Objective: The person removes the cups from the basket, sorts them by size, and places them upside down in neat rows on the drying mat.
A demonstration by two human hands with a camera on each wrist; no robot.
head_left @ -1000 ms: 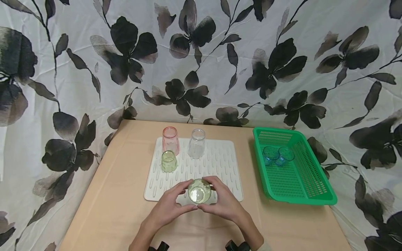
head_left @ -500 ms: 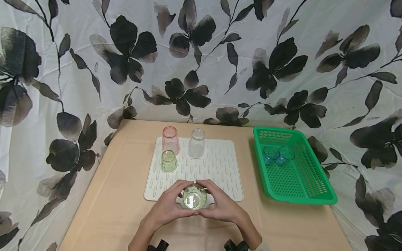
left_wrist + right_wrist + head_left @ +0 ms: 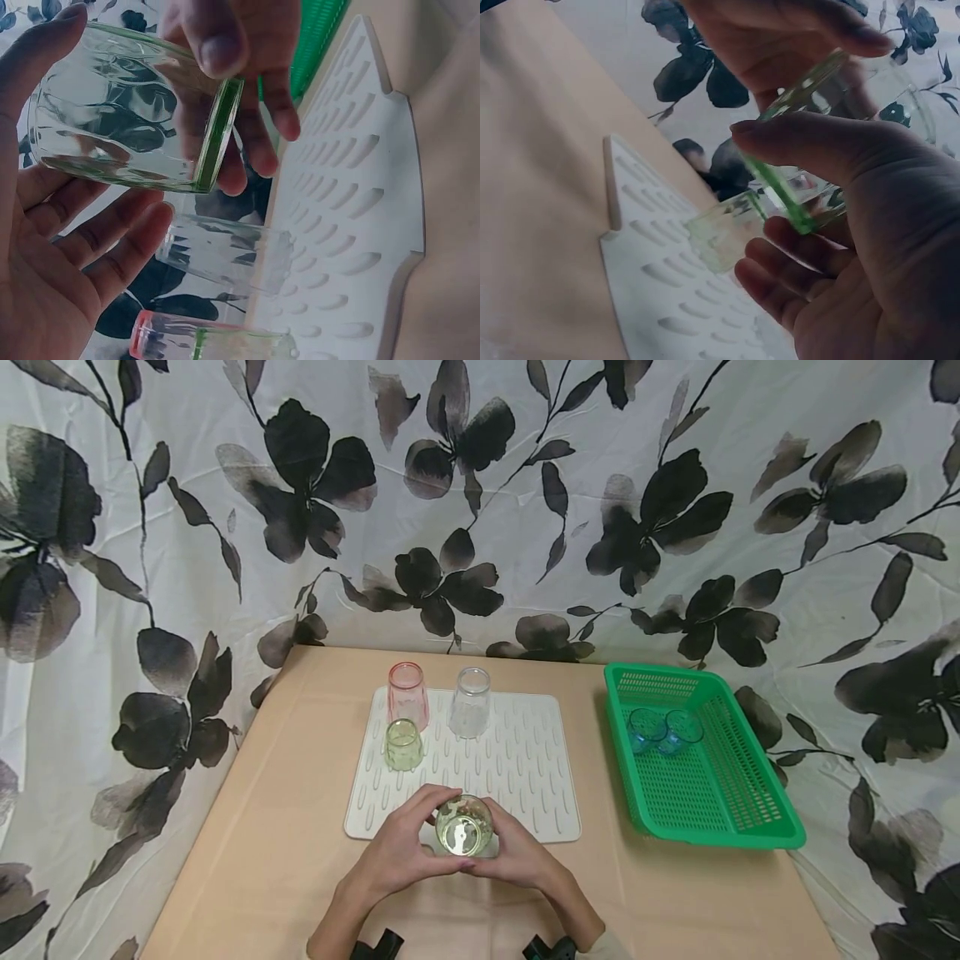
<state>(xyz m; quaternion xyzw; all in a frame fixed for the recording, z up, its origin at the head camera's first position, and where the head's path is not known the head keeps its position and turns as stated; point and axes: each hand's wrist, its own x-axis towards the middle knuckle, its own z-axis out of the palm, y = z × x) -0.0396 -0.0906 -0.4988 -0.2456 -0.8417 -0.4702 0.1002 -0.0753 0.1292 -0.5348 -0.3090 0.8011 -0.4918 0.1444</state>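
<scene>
A pale green glass (image 3: pixel 464 827) is held above the near edge of the white ridged drying mat (image 3: pixel 517 760). My left hand (image 3: pixel 405 841) grips it from the left, thumb on the near side and fingers on the far side. My right hand (image 3: pixel 519 852) holds it from the right, and the two thumbs nearly meet. In the left wrist view, the thick green base (image 3: pixel 217 139) of the glass faces the mat. Standing on the mat are a second green glass (image 3: pixel 403 747), a pink glass (image 3: pixel 407 697) and a clear glass (image 3: pixel 470 706).
On the table's right side is a green plastic basket (image 3: pixel 720 802) with two blue glasses (image 3: pixel 663 732) in it. A floral cloth (image 3: pixel 540 527) hangs behind the tan table (image 3: pixel 262 827).
Both hands have moved slightly left with the green glass. The right hand has shifted its hold around it. The other glasses and the basket stay where they were.
</scene>
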